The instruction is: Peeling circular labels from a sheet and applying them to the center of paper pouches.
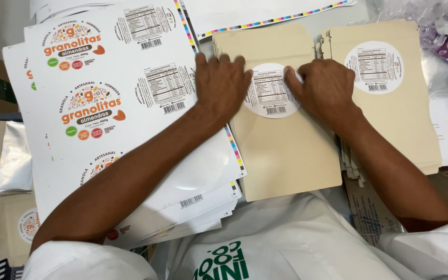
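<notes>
Single head view, looking steeply down, close over worktop [317, 28].

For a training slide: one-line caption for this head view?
Both hands, left hand and right hand, press a round white label onto a tan pouch beside sticker sheets.

Packing and labelling station in a small food-packaging workshop. Evidence: stacked sheets of round printed labels [105, 103] at left, several already peeled away (blank circles remain in the backing); a pile of tan flat pouches [281, 140] at centre, another stack of pouches [390, 103] at right, each top one bearing a round white sticker; silver foil bags [14, 155] at far left; print sheets with colour-registration bars [265, 15] at the far edge; worker's white uniform coat [286, 243] near the camera.
</notes>
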